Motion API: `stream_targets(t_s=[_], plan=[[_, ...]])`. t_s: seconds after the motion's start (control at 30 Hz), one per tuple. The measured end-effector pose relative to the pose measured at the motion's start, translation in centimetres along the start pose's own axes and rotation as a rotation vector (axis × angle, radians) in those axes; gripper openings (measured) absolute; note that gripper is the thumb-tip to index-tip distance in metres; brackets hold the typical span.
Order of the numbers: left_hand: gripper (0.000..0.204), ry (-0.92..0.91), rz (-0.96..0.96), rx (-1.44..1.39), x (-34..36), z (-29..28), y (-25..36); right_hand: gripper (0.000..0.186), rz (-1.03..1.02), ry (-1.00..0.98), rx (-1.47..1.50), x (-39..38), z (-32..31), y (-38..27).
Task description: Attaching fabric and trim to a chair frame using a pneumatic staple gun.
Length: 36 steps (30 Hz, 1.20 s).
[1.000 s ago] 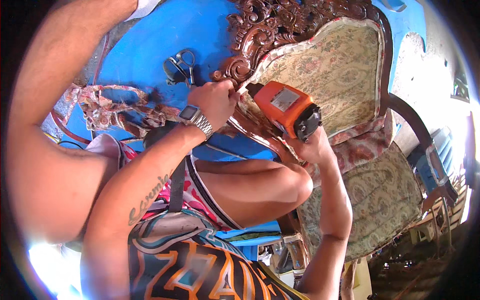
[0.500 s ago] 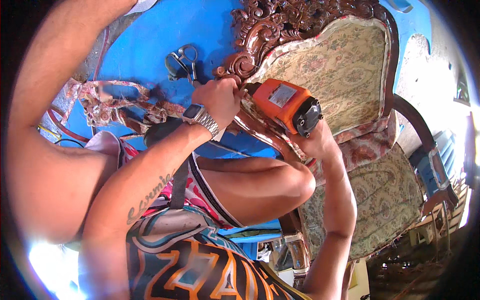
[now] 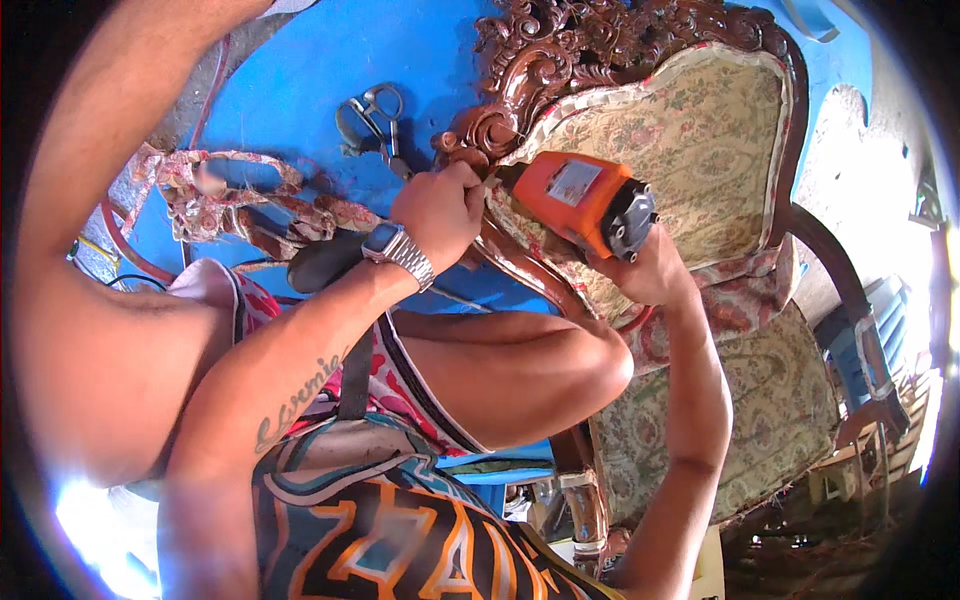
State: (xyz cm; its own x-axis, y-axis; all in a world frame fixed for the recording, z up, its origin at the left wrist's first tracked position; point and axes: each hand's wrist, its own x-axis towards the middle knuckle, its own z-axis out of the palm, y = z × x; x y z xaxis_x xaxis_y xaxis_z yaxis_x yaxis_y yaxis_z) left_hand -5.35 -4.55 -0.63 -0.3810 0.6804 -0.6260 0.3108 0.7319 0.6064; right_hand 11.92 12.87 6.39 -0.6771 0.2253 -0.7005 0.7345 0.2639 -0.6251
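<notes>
Your right hand [image 3: 650, 272] is wrapped around the rear grip of the orange power tool [image 3: 580, 200], fingers clenched on it, with the tool's dark back end just above your knuckles. The tool points toward 9 o'clock, its nose meeting the carved wooden frame [image 3: 560, 50] of the chair near the edge of the floral backrest [image 3: 700, 140].

Your left hand [image 3: 440, 210] sits at the tool's nose, at 9 o'clock from the orange body, fist closed against the frame right where the scrollwork curls. It looks pinched on something small at the tip, though the view is too tight there to tell what. A metal-banded wristwatch [image 3: 398, 252] rides on that wrist.

The chair lies tipped over, its backrest at 1 o'clock from your hands and its floral seat [image 3: 740, 420] at 4 o'clock. The curved dark armrest [image 3: 830, 260] runs between the 2.

On the blue floor [image 3: 300, 70], at 11 o'clock from your left hand, lies a pair of metal scissors [image 3: 370, 115], well apart from both hands. At 9 o'clock from that hand, a tangle of stripped floral trim [image 3: 230, 195] lies on the floor. Your bent knee [image 3: 590, 365] sits directly below the tool.
</notes>
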Motion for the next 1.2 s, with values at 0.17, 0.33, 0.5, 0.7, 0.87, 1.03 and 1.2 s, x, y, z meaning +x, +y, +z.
stream_targets(t_s=[0.17,0.33,0.5,0.7,0.87,1.03,1.2], plan=[[0.015,-0.02,-0.001,0.018,0.2,0.1,0.1,0.044,0.09,-0.008,0.05,-1.0,0.9,-0.1],[0.018,-0.05,-0.039,0.081,-0.1,-0.4,0.7,0.04,0.208,-0.059,0.124,-0.6,1.1,-0.4],[0.019,-0.065,-0.09,-0.013,0.1,-0.3,0.4,0.024,0.047,0.045,0.015,0.0,1.0,-0.8],[0.018,-0.069,-0.115,-0.188,-0.9,0.9,0.4,0.024,0.077,0.143,-0.01,-2.3,0.1,-1.7],[0.017,-0.155,-0.06,-0.112,0.2,-0.3,0.8,0.055,0.346,0.408,-0.302,-3.8,-0.6,-0.7],[0.032,-0.518,0.226,0.329,6.8,-4.5,7.1,0.072,0.468,0.55,-0.61,-5.1,-4.3,3.7],[0.039,-0.655,0.167,0.543,15.1,-9.1,25.7,0.076,0.469,0.777,-0.73,-6.0,-5.2,9.1]])
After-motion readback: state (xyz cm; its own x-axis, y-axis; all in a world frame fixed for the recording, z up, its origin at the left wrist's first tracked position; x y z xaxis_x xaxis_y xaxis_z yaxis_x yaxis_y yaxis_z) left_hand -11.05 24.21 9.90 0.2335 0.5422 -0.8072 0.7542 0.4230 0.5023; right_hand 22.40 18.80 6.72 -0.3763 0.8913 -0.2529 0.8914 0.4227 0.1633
